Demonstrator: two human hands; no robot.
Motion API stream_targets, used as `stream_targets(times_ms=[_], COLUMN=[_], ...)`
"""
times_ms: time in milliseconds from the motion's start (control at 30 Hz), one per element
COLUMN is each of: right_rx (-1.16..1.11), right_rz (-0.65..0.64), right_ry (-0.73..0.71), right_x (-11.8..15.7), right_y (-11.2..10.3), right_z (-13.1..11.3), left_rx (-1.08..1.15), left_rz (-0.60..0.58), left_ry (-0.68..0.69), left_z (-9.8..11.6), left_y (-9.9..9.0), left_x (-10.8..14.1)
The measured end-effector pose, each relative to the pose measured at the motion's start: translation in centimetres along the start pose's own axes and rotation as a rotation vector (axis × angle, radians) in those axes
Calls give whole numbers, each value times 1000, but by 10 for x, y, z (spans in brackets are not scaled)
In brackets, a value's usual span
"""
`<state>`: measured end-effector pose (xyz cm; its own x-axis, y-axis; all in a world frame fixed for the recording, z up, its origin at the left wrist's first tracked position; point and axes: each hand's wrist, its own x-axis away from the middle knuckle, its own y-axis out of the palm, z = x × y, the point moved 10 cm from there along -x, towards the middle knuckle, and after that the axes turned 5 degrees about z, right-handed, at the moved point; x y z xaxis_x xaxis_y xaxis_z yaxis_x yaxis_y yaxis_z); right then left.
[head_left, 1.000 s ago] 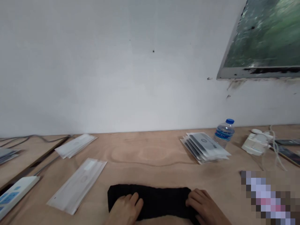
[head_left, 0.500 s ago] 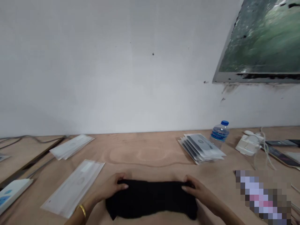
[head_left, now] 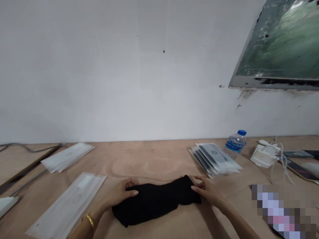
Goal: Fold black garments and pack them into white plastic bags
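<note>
A black cloth (head_left: 157,200) lies on the wooden table between my two hands, its right end angled up and away. My left hand (head_left: 126,192), with a gold bangle on the wrist, grips the cloth's upper left part between thumb and curled fingers. At the right end, my right hand (head_left: 203,191) has its thumb tip at the cloth's edge and its fingers apart from the thumb, beside the cloth rather than around it.
Clear plastic sleeves (head_left: 68,204) lie at the left, with more sleeves (head_left: 67,156) behind. Packed sleeves (head_left: 215,159) are stacked back right, near a water bottle (head_left: 235,142) and a white charger (head_left: 265,154) with cables. A wall (head_left: 124,83) rises behind the table (head_left: 149,166).
The cloth has tilted, its right end rising away from me and its left end staying low. My right hand's fingers have opened off the cloth. The view has shifted slightly.
</note>
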<state>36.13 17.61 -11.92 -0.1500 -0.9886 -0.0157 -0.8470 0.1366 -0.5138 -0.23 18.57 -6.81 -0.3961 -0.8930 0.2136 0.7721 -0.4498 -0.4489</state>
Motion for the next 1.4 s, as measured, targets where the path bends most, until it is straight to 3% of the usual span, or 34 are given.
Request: stream_targets(times_ms=[100, 200, 267, 333, 400, 533, 633, 733, 800, 933, 1033, 1200, 1300, 1400], right_rx=[63, 116, 146, 177, 195, 186, 269, 543, 665, 683, 610, 375, 437, 549], right_rz=[22, 76, 111, 135, 147, 195, 154, 95, 137, 186, 142, 130, 144, 257], right_ry=[-8, -16, -25, -31, -38, -82, -213, -364, -417, -509, -455, -164, -128, -147], right_x=[3, 4, 6, 8, 10, 16, 28, 42, 49, 66, 77, 68, 57, 57], right_y=[-3, -9, -11, -11, -10, -18, -22, -18, -22, -24, -16, -10, -18, -28], right_z=[-1, -7, -13, -19, -26, -41, -58, -67, -66, -57, -43, -17, -9, -15], left_rx=[-16, -252, -462, -626, -732, -884, -941, -995, -1007, -978, -965, -1040, -1081, -1066], left_rz=[2, 181, 303, 315, 256, 227, 268, 335, 362, 383, 339, 311, 305, 339], left_ry=[-21, -42, 51, 189, 281, 350, 427, 541, 615, 747, 805, 838, 862, 920], left_z=[0, 7, 29, 53, 68, 74, 75, 77, 77, 75, 73, 71, 68, 66], left_y=[2, -8, -6, 14, 44, 83, 92, 93, 95, 101, 110, 120, 123, 123], left_x=[6, 16, 24, 32, 35, 35, 35, 38, 42, 56, 65, 67, 65, 67])
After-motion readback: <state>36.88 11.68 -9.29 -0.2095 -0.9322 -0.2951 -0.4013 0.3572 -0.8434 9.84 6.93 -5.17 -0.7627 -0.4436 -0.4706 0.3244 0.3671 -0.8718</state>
